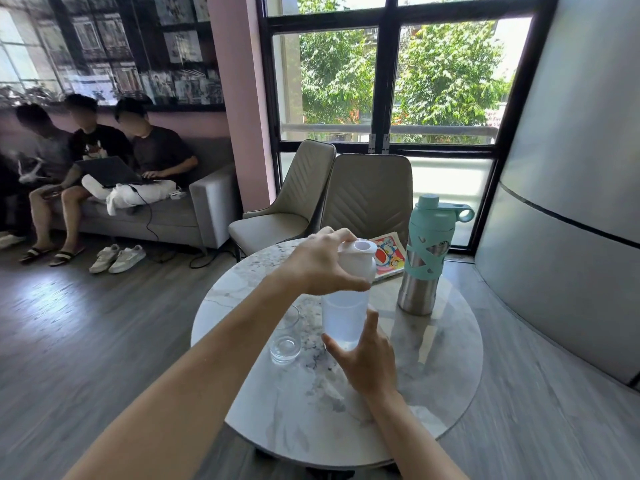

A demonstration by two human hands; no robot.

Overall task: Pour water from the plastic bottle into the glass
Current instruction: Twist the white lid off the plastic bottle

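A translucent plastic bottle [344,317] with a white lid [358,258] stands upright on the round marble table [433,368]. My left hand [320,268] wraps over the lid from the left, thumb pressed on the bottle's shoulder. My right hand [367,358] holds the bottle's lower part from the front, thumb and fingers spread around it. A short clear glass [285,339] stands on the table just left of the bottle, partly hidden behind my left forearm. Whether the bottle's base rests on the table is hidden by my right hand.
A steel flask with a teal sleeve and cap [424,258] stands right of the bottle. A colourful book [389,256] lies behind it. Two beige chairs [367,199] face the table's far side. Three people sit on a grey sofa [207,209] at left.
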